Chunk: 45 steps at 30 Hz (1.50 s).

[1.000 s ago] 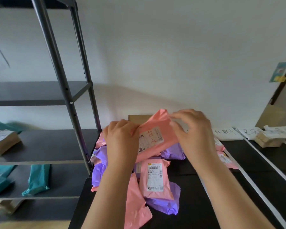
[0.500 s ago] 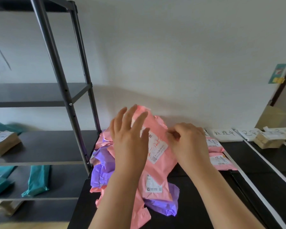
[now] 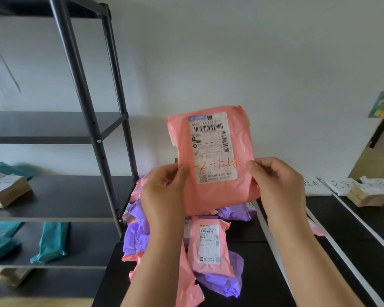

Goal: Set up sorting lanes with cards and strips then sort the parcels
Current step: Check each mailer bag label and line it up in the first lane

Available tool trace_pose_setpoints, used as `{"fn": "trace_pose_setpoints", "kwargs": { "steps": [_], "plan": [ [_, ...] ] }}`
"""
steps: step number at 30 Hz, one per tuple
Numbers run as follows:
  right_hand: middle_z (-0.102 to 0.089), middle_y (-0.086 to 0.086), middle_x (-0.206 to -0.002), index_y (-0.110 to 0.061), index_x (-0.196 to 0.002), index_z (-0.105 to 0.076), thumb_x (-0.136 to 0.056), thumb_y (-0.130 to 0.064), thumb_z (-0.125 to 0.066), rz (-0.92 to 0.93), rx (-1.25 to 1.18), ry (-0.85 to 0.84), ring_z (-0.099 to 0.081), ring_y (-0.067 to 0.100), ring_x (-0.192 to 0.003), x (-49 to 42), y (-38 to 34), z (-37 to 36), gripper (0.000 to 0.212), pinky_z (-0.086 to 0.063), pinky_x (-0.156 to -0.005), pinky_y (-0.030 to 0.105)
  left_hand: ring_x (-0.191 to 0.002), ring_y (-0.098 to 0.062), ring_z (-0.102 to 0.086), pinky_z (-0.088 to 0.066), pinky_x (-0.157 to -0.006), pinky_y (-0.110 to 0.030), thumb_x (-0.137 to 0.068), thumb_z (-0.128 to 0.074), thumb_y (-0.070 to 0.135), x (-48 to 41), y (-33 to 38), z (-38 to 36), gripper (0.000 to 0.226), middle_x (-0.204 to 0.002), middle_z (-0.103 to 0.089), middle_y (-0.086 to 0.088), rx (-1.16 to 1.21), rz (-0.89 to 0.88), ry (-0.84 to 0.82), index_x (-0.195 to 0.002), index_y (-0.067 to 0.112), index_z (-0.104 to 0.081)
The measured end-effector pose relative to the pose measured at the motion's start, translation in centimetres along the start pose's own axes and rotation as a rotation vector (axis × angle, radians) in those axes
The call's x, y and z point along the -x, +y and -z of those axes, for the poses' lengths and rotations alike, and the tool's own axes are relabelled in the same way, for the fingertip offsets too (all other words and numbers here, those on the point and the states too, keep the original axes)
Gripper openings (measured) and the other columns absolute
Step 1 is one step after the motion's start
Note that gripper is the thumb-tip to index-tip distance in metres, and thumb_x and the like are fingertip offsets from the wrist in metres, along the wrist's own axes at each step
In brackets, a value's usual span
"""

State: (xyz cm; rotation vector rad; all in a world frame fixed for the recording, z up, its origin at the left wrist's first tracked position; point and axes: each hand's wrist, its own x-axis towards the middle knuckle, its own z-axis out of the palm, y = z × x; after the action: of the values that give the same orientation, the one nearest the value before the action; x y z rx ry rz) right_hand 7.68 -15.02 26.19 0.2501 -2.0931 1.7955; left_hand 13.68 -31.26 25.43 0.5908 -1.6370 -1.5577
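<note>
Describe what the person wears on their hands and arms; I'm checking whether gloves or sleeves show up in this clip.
Nothing is worn that can be seen. The left hand and right hand are bare: no gloves, rings, watch or wristband in view. Both forearms are uncovered down to the bottom edge of the picture, so no sleeve shows. Fingernails look short and unpainted.

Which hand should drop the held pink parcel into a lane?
Probably right. The right hand grips the pink parcel on the side nearest the white strips; the left hand is farther.
</note>
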Motion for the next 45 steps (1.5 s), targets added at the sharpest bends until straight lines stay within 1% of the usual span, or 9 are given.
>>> {"fn": "trace_pose_setpoints", "kwargs": {
  "steps": [4, 13, 18, 22, 29, 34, 38, 42, 45],
  "plan": [
    [-0.07, -0.015, -0.077, -0.026, -0.083, -0.07, -0.087, -0.034, -0.071, 0.018, -0.016, 0.007, -0.065, 0.003, -0.071, -0.1, -0.5, 0.0, 0.009, -0.052, -0.068, 0.034, -0.081, -0.014, -0.072, -0.061, -0.078, -0.04, -0.081, -0.08, 0.03, -0.2, 0.8, 0.5, 0.005, -0.076, -0.075, 0.012, 0.08, 0.038, -0.024, -0.085, 0.027, -0.078],
    [-0.074, -0.001, -0.081, -0.022, -0.077, -0.071, -0.09, -0.035, -0.069, 0.012, -0.106, 0.02, -0.071, 0.025, -0.085, 0.5, -2.7, 1.3, 0.018, -0.056, -0.079, 0.057, -0.068, 0.0, -0.069, -0.05, -0.053, -0.013, -0.082, -0.077, 0.038, 0.2, 2.7, 1.2, 0.009, -0.079, -0.077, 0.009, 0.236, 0.073, -0.136, -0.078, 0.031, -0.08],
    [-0.068, 0.019, -0.083, -0.018, -0.072, -0.068, -0.089, -0.034, -0.07, 0.008, -0.172, 0.035, -0.063, 0.043, -0.088, 0.7, -4.0, 1.8, 0.024, -0.052, -0.077, 0.061, -0.079, -0.012, -0.073, -0.06, -0.073, -0.036, -0.082, -0.075, 0.044, 0.2, 3.3, 1.6, 0.018, -0.084, -0.077, 0.004, 0.233, 0.089, -0.169, -0.081, 0.027, -0.08],
    [-0.065, 0.027, -0.086, -0.017, -0.071, -0.068, -0.089, -0.031, -0.071, 0.017, -0.196, 0.036, -0.063, 0.044, -0.08, 0.7, -4.1, 2.0, 0.023, -0.053, -0.069, 0.054, -0.083, -0.016, -0.073, -0.058, -0.079, -0.041, -0.083, -0.074, 0.044, 0.4, 3.7, 1.8, 0.022, -0.087, -0.078, 0.001, 0.248, 0.084, -0.196, -0.084, 0.023, -0.08],
    [-0.072, 0.005, -0.078, -0.022, -0.081, -0.074, -0.091, -0.029, -0.071, 0.092, -0.133, -0.017, -0.068, 0.031, -0.084, 0.9, -3.8, 2.4, 0.013, -0.056, -0.082, 0.054, -0.067, 0.004, -0.066, -0.049, -0.059, -0.009, -0.087, -0.072, 0.017, 0.4, 3.8, 2.2, 0.008, -0.079, -0.076, 0.008, 0.301, 0.01, -0.237, -0.087, 0.019, -0.08],
    [-0.074, 0.003, -0.079, -0.018, -0.083, -0.074, -0.087, -0.021, -0.073, 0.089, -0.065, -0.107, -0.068, 0.032, -0.083, 0.9, -3.5, 2.1, 0.006, -0.056, -0.081, 0.051, -0.085, -0.013, -0.073, -0.059, -0.07, -0.024, -0.087, -0.073, 0.02, -0.1, 3.9, 2.5, 0.016, -0.095, -0.077, 0.003, 0.285, -0.006, -0.215, -0.102, 0.024, -0.077],
    [-0.075, -0.003, -0.085, -0.019, -0.09, -0.072, -0.087, -0.019, -0.073, 0.066, -0.018, -0.2, -0.071, 0.022, -0.082, 1.1, -3.5, 1.8, 0.004, -0.057, -0.08, 0.045, -0.081, -0.012, -0.073, -0.056, -0.068, -0.023, -0.086, -0.074, 0.019, 0.1, 4.0, 2.5, 0.008, -0.089, -0.077, 0.003, 0.277, -0.023, -0.146, -0.092, 0.023, -0.078],
    [-0.074, -0.003, -0.088, -0.022, -0.096, -0.066, -0.086, -0.035, -0.072, 0.056, -0.026, -0.093, -0.07, 0.017, -0.083, 1.0, -3.9, 1.8, 0.018, -0.057, -0.082, 0.049, -0.087, -0.026, -0.073, -0.061, -0.077, -0.039, -0.085, -0.074, 0.014, 0.3, 4.2, 2.6, 0.008, -0.088, -0.076, -0.002, 0.244, -0.037, -0.207, -0.084, 0.021, -0.078],
    [-0.072, 0.0, -0.087, -0.018, -0.094, -0.065, -0.087, -0.04, -0.069, 0.145, -0.003, -0.015, -0.069, 0.022, -0.084, 1.3, -4.4, 2.0, 0.023, -0.055, -0.079, 0.052, -0.081, -0.02, -0.072, -0.06, -0.072, -0.033, -0.084, -0.073, 0.011, 0.7, 4.6, 2.8, 0.011, -0.086, -0.076, -0.002, 0.246, -0.062, -0.248, -0.079, 0.021, -0.076]
  ]
}}
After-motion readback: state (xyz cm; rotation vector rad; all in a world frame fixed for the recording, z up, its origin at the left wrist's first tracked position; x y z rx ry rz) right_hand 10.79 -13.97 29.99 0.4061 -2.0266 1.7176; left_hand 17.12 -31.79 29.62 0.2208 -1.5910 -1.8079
